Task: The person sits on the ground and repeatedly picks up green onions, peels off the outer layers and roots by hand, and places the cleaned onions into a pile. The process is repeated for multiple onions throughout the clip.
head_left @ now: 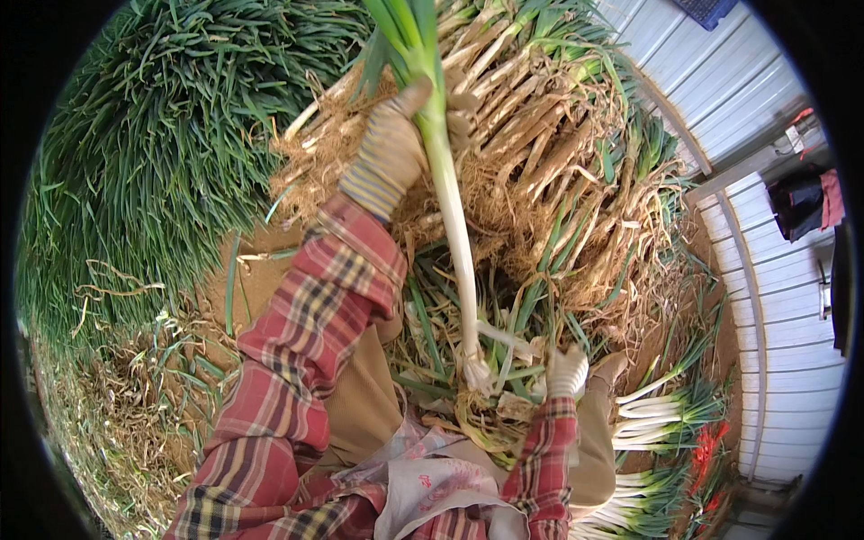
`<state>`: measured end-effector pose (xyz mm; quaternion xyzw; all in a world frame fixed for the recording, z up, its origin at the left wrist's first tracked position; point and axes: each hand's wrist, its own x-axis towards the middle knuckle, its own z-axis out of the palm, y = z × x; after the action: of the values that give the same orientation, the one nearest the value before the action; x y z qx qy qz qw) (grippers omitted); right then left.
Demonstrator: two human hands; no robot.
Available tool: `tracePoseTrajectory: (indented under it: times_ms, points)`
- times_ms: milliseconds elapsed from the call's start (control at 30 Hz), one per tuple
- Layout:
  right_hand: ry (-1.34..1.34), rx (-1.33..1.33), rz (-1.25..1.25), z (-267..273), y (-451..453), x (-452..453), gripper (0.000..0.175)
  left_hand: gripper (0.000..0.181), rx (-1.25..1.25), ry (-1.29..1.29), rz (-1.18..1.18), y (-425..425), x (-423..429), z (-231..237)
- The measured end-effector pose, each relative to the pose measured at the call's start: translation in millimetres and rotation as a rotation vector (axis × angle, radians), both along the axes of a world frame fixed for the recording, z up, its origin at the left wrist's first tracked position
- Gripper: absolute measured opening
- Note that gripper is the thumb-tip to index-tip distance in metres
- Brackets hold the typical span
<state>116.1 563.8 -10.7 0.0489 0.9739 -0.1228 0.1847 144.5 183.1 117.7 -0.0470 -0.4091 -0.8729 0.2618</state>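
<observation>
My left hand (395, 138), in a striped work glove, grips a long green onion (453, 202) where the white stalk meets the green leaves. The stalk hangs down with its pale root end (477, 374) towards my lap. My right hand (567, 370), also gloved, is low and to the right of that root end, apart from the stalk. A thin pale strip of skin (507, 337) stretches between the stalk and the right hand. The right fingers are partly hidden, so whether they hold the strip is unclear. Stripped leaves and skins (432, 337) lie between my legs.
Unpeeled onions with earthy roots (533, 128) are heaped ahead. A dense mass of green onion leaves (155, 121) stands at left. Clean white onions (648, 418) lie at right near red ties (705, 452). A corrugated metal wall (776, 270) bounds the right side.
</observation>
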Motion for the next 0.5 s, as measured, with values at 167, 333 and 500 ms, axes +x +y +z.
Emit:
tracePoseTrajectory:
  times_ms: [167, 333, 500]
  points:
    - [0.460, -0.268, 0.479, -82, 118, 14, 0.033, 0.034, -0.025, -0.076, 0.230, -27, 10, -1]
    - [-0.134, -1.087, 0.302, 33, -17, 7, 0.081, 0.039, 0.110, -0.184, 0.270, -1, -5, 1]
    - [-0.665, -1.274, 0.524, 30, -69, 62, 0.049, 0.031, 0.196, -0.166, 0.079, -28, -21, -6]
